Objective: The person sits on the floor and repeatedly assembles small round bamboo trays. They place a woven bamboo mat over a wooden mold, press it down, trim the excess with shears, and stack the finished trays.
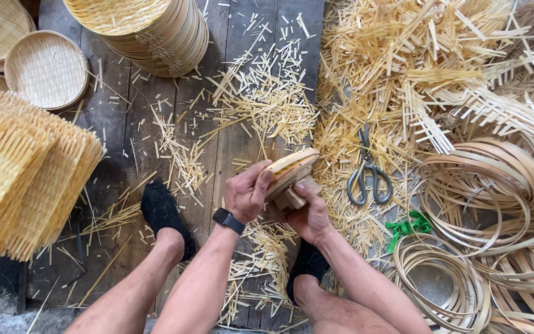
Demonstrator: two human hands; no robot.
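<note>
While both hands clasp a small round bamboo tray (290, 171) at centre frame, the left hand (248, 192) wraps its rim and the right hand (309, 213) supports underneath. Scissors (368, 175) lie just right among scattered bamboo trimmings (267, 99); woven mats (23, 173) are stacked at left.

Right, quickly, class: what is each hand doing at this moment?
Left hand: closed on the round woven bamboo piece.
Right hand: gripping the same piece from below.

Stacked round trays (149, 31) cut off by the top edge; woven mats (20, 173) by the left edge; coiled bamboo hoops (502, 247) by the right and bottom edges. Left hand (247, 192) and right hand (310, 216) hide part of the small basket (290, 170).
</note>
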